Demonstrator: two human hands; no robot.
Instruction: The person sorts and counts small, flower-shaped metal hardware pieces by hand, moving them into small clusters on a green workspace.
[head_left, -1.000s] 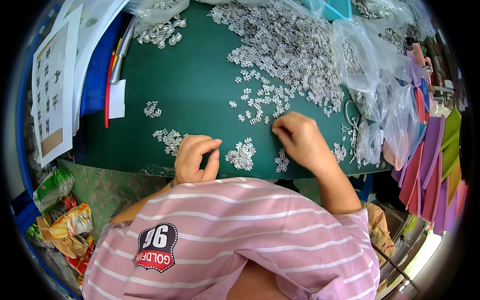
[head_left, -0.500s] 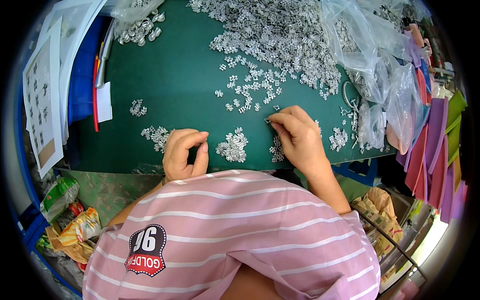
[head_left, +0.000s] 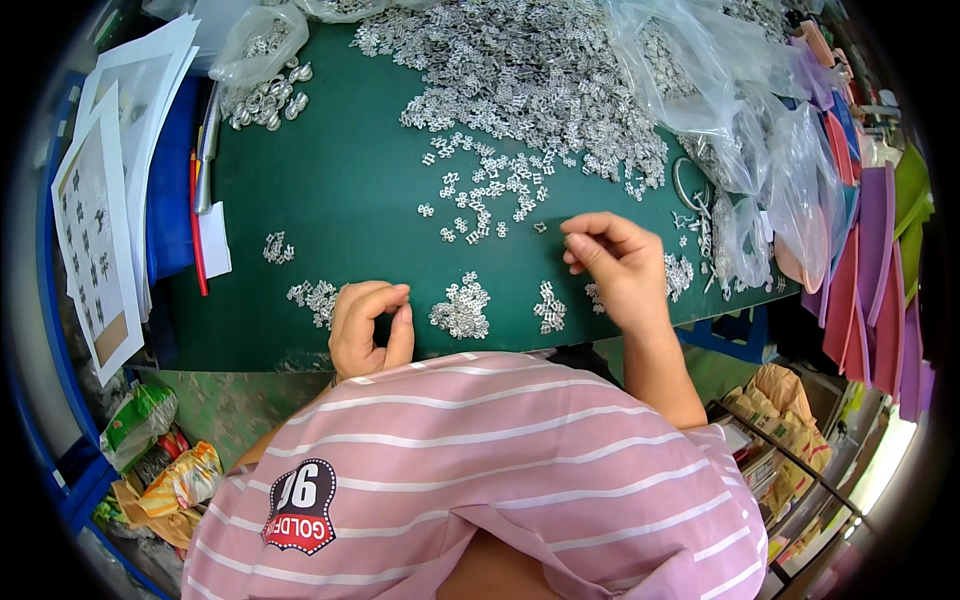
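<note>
My left hand (head_left: 368, 325) rests at the table's near edge, fingers curled and thumb tip close to the index finger; anything between them is too small to see. Beside it on the left is a small heap of silvery metal charms (head_left: 315, 302). A denser charm heap (head_left: 461, 308) lies between my hands. My right hand (head_left: 625, 268) is raised over the table, thumb and index pinched; what they hold, if anything, is hidden. A single charm (head_left: 540, 227) lies just left of its fingertips. Another small pile (head_left: 549, 308) sits below them, and one more (head_left: 679, 277) shows just right of the hand.
A large mound of charms (head_left: 530, 70) covers the table's far side, with loose charms (head_left: 490, 185) spread before it. Clear plastic bags (head_left: 740, 150) stand at right. Round metal pieces (head_left: 270, 100), printed sheets (head_left: 100, 230) and a red pen-like stick (head_left: 196, 225) are at left.
My right hand has moved right and lifted away from the pile beneath it, uncovering that pile. A small charm seen at its fingertips no longer shows. The left hand keeps its pose; the view has shifted slightly.
</note>
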